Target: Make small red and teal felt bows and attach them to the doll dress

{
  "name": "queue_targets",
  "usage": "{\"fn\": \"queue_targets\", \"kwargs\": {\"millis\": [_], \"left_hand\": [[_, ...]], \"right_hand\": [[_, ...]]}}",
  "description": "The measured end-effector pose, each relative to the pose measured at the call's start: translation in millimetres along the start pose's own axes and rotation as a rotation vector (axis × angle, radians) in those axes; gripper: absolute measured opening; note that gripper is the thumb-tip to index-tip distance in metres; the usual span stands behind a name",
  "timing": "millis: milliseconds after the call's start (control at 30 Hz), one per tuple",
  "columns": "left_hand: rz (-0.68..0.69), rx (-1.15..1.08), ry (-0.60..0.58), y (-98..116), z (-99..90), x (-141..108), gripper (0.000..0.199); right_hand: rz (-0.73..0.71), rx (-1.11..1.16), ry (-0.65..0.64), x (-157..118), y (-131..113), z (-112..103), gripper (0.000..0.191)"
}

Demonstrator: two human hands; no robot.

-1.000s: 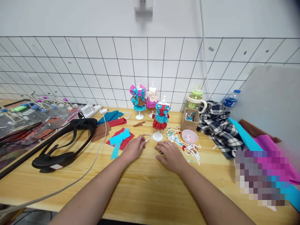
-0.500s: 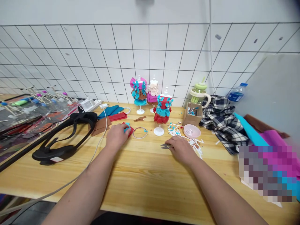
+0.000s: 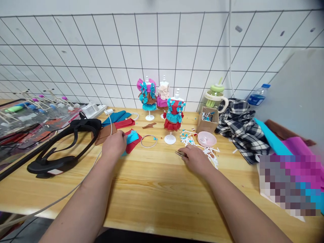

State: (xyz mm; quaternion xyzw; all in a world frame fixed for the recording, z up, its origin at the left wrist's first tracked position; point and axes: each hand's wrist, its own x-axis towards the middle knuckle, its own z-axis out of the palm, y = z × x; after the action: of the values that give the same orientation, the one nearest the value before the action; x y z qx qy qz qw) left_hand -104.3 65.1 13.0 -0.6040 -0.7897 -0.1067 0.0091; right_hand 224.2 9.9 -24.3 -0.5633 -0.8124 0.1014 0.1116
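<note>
My left hand is at the left, its fingers curled down beside a red paper piece with a blue paper piece on top. Whatever its fingertips grip is hidden; a bit of teal shows under the palm. Brown paper lies just behind this hand. My right hand rests on the table, closed around small scissors whose metal blades point left. White paper-like scraps are scattered behind and beside it. A small mannequin in a red and blue dress stands between the hands, farther back.
Two more dressed mannequins stand near the tiled wall. A thin ring lies centrally. On the right are a pink bowl, cardboard box, green-lidded cup and checked cloth. A black headset and cable lie left.
My left hand has moved left, off the red and blue paper, which now shows more fully. My right hand stays nearly in place; the scissor blades look closer together.
</note>
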Motion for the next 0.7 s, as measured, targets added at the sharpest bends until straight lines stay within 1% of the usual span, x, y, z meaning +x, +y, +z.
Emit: {"fn": "queue_targets", "kwargs": {"millis": [67,100,133,200,233,267,300,333,367,400,467,500,567,633,700], "left_hand": [[0.021,-0.249,0.031,9,1.8,-5,0.028],[0.048,-0.423,0.027,16,3.4,-9,0.025],[0.093,-0.634,-0.057,24,5.1,-16,0.025],[0.138,-1.086,-0.331,42,8.7,-32,0.03],[0.131,-1.251,-0.455,52,10.2,-40,0.034],[0.118,-1.363,-0.57,60,11.4,-49,0.036],[0.102,-1.435,-0.651,67,12.3,-57,0.038],[0.086,-1.474,-0.73,73,12.9,-64,0.038],[0.073,-1.486,-0.795,78,13.3,-70,0.039],[0.063,-1.498,-0.835,81,13.5,-74,0.039],[0.067,-1.526,-0.898,83,13.5,-79,0.039],[0.078,-1.542,-0.924,83,13.5,-80,0.039],[0.099,-1.544,-0.972,83,13.3,-80,0.039],[0.108,-1.51,-0.992,81,13.0,-79,0.039],[0.106,-1.477,-0.988,80,12.5,-78,0.039]], "right_hand": [[0.031,0.038,0.017,1,0,1,0.022],[0.05,0.075,0.039,1,-1,1,0.02],[0.077,0.132,0.068,2,-2,2,0.019],[0.133,0.345,0.116,3,-6,3,0.017],[0.166,0.513,0.121,3,-9,3,0.016],[0.205,0.713,0.099,3,-14,3,0.016],[0.247,0.932,0.055,2,-19,2,0.02],[0.299,1.153,-0.023,1,-25,2,0.028],[0.355,1.329,-0.141,-1,-31,1,0.036],[0.409,1.429,-0.267,-3,-37,0,0.041],[0.474,1.535,-0.371,-6,-46,0,0.047],[0.479,1.564,-0.377,-7,-49,0,0.048],[0.456,1.606,-0.319,-8,-53,2,0.046],[0.448,1.615,-0.223,-7,-52,4,0.042],[0.468,1.592,-0.12,-5,-49,5,0.044]]}}
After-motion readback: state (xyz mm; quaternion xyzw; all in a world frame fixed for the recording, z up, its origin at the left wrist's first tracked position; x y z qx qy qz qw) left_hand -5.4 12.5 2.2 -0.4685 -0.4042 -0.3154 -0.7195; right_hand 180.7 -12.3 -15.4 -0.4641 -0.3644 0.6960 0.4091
